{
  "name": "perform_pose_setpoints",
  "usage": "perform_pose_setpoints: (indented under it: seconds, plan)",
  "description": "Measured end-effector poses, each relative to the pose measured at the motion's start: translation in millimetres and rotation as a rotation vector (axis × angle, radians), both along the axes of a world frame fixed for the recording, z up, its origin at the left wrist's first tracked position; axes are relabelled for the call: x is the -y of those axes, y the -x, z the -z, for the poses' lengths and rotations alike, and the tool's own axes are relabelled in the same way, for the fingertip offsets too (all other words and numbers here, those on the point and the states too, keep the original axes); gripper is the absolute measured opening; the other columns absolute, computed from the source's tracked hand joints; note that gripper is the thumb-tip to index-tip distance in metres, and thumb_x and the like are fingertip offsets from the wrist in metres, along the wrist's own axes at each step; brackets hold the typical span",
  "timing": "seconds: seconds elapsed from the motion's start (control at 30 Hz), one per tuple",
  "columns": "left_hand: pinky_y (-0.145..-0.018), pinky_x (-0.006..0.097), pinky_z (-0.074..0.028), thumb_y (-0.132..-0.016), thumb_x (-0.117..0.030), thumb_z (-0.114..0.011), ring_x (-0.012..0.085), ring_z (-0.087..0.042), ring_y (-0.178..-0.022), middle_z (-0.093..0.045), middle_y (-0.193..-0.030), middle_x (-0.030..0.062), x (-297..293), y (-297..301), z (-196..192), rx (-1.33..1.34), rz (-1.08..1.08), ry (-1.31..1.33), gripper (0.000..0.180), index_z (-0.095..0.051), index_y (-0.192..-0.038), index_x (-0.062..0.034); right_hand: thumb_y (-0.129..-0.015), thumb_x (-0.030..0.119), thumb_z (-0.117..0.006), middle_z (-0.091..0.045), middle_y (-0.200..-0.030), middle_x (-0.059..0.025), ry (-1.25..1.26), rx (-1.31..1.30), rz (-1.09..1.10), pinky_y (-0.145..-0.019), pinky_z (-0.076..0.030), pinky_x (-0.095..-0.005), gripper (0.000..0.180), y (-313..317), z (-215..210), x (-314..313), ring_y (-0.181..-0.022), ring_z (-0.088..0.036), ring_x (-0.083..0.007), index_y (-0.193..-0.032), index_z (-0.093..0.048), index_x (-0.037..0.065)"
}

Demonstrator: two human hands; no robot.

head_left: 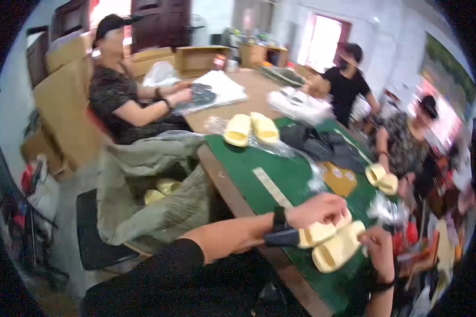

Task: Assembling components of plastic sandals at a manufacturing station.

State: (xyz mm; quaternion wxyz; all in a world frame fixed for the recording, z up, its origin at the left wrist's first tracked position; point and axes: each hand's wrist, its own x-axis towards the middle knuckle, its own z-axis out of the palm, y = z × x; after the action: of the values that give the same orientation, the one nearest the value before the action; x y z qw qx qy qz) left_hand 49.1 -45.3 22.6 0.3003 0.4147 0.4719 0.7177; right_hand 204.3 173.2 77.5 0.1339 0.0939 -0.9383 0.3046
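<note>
Two pale yellow slippers lie side by side on the green table top (pixel 243 185) in front of me. My left hand (pixel 317 210) is over the far slipper (pixel 314 234), its fingers bunched at the right end; what they pinch is blurred. At the right end of the near slipper (pixel 336 252), my right hand (pixel 378 248) has thumb and fingers closed on the edge. Below my left wrist, a dark flat thing (pixel 281 238) sticks out at the table edge; its kind is unclear. A pale strip (pixel 271 187) lies beyond my left hand.
Farther along stand another yellow pair (pixel 251 129), dark grey slippers (pixel 322 141), a tan card (pixel 339 178) and clear plastic bags (pixel 387 207). A lined container (pixel 153 185) at left holds yellow slippers. One person (pixel 127 90) sits left; others (pixel 349 79) work at the far and right sides.
</note>
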Motion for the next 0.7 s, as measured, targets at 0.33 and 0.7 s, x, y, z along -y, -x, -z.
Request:
perform_pose_setpoints:
  seconds: [0.33, 0.7]
  plan:
    - [-0.048, 0.021, -0.043, -0.101, -0.033, -0.046, 0.0073, -0.056, -0.052, -0.058, -0.062, 0.0019, -4, -2, 23, -0.050, -0.148, 0.002, 0.039, -0.058, -0.079, -0.0031, -0.090, 0.007, -0.064, -0.067, -0.090, -0.0118, -0.037, 0.023, 0.160, -0.076, -0.048, -0.0317, 0.016, 8, -11, 35, -0.081, -0.061, -0.0202, -0.102, -0.065, -0.003]
    - [-0.054, 0.026, -0.048, -0.100, -0.025, -0.048, 0.0115, -0.060, -0.058, -0.060, -0.064, 0.0050, -10, -3, 38, -0.125, -0.110, 0.011, 0.034, -0.061, -0.082, 0.0007, -0.079, -0.005, -0.063, -0.054, -0.076, -0.0020, 0.226, -0.076, 0.215, -0.053, -0.039, -0.0224, 0.007, 33, 24, 8, -0.064, -0.049, -0.0080, -0.081, -0.058, -0.002]
